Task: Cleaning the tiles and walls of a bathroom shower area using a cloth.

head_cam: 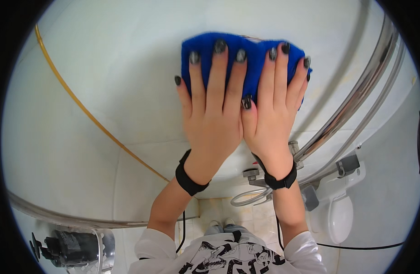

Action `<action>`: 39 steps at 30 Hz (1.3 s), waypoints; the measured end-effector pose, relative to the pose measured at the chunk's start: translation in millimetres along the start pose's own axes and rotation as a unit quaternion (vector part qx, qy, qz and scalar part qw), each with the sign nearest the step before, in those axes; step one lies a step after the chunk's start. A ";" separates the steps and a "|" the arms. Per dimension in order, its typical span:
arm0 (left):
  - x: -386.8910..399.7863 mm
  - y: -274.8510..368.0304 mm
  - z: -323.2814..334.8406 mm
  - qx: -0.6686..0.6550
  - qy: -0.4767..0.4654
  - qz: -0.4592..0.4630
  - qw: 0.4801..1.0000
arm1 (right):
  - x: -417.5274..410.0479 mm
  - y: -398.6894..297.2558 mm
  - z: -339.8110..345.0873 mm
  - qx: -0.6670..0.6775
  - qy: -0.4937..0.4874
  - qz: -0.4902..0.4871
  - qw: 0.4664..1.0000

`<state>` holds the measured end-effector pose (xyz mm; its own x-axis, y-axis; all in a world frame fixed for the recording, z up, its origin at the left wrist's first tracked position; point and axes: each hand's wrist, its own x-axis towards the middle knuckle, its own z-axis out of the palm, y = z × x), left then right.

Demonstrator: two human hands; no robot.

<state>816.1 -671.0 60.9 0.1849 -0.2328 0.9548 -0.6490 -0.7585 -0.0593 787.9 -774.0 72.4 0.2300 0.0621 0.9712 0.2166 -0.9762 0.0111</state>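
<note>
A blue cloth (252, 65) is spread against the pale tiled wall (138, 85), and both my hands hold it there. My left hand (213, 116) lies flat with fingers spread, its little finger at the cloth's left edge. Right beside it, my right hand (273, 120) presses on the other half, with the thumb next to the left hand. The right little finger reaches the cloth's right edge. Palms and undersides of the fingers are hidden. Each wrist wears a black strap.
To the right rise a chrome shower pipe (350, 94) and a grey hose (374, 109), above a shower tap (252, 173). A white toilet (340, 219) stands low right. At lower left, a black pump bottle (78, 247) sits on a rack beneath a curved metal rail (83, 221).
</note>
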 end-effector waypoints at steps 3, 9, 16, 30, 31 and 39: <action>-49.2 -2.9 6.3 0.004 -0.030 -0.003 1.000 | -47.8 -9.2 9.0 0.006 -0.066 0.033 0.997; -38.8 6.0 2.3 -0.056 -0.023 -0.048 0.997 | -35.2 -7.5 -7.3 0.001 -0.092 0.019 0.996; -41.9 0.3 -8.4 -0.053 -0.008 -0.071 0.996 | -34.7 -15.0 -3.9 -0.015 -0.141 -0.001 0.990; -6.3 -18.9 -5.6 -0.058 0.084 -0.074 0.992 | 7.7 -19.4 9.5 -0.019 -0.074 -0.075 0.994; -22.9 -18.4 -7.0 -0.049 0.038 -0.086 0.994 | -7.3 -21.8 13.5 -0.006 -0.088 -0.062 0.994; -61.6 -9.3 9.5 -0.046 -0.029 -0.034 0.998 | -51.4 -13.9 13.3 -0.020 -0.090 -0.009 0.996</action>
<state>817.8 -655.4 -0.1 0.2713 -0.2192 0.9372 -0.6986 -0.7147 0.0351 785.7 -760.8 19.1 0.3933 0.1113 0.9126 0.1846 -0.9820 0.0402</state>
